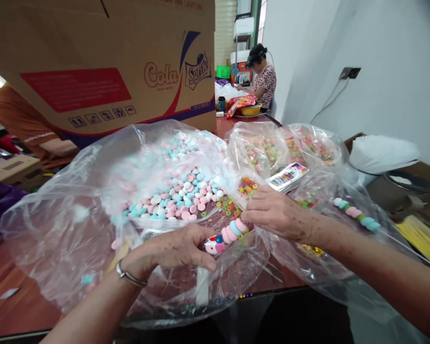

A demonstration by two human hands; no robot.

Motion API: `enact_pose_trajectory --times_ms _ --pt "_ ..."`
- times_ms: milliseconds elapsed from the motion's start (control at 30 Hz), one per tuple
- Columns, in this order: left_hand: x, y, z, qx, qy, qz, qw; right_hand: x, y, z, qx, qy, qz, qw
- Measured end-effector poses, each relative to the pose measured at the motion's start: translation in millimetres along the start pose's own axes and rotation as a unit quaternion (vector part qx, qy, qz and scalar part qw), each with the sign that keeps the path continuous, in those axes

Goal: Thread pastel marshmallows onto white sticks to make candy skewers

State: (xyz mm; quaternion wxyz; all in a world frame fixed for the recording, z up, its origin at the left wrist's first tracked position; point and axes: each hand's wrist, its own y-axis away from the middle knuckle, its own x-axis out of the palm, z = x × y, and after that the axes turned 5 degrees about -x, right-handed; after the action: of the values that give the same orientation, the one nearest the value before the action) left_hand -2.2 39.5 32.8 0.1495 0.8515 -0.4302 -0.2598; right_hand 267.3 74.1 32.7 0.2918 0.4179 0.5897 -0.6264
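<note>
Between my hands is a candy skewer [230, 232], a row of pink and blue marshmallow-like sweets with a dotted white, red and blue wrapper [214, 244] at its left end. My left hand [181, 246] grips that wrapped end between thumb and fingers. Pinched at the skewer's upper right end is my right hand [272, 212]; its fingertips are partly hidden. Just beyond lie loose pink, white and blue sweets [179, 203] in a large open clear bag [71, 210]. Small coloured ring candies [229, 206] lie beside them. Another candy skewer [356, 213] rests on plastic at right.
A large cardboard box [103, 62] stands behind the bag. More clear bags of ring candies [290, 145] and a stack of printed wrappers [288, 177] lie at the back right. A grey mug [401, 191] stands at right. Another person [263, 79] sits farther back.
</note>
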Motion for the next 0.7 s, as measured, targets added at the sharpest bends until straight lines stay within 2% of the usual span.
enact_pose_trajectory --times_ms 100,167,300,433,567,700 --pt "2 -3 -1 0.005 0.010 0.033 0.999 -9 -7 3 0.000 0.024 -0.002 1.000" --pt "4 -5 1 0.002 0.033 0.031 0.999 -11 -9 4 0.011 0.028 0.003 1.000" --pt "10 -9 3 0.011 0.056 -0.025 0.998 -10 -9 4 0.023 0.005 0.038 0.999" --pt "16 -15 1 0.016 0.031 -0.066 0.997 -4 -10 8 0.054 -0.047 0.111 0.991" --pt "24 -22 1 -0.020 0.059 -0.045 0.997 2 -13 12 0.071 -0.097 0.154 0.981" --pt "33 -32 8 -0.030 0.120 -0.006 0.992 8 -16 16 0.037 -0.071 0.166 0.983"
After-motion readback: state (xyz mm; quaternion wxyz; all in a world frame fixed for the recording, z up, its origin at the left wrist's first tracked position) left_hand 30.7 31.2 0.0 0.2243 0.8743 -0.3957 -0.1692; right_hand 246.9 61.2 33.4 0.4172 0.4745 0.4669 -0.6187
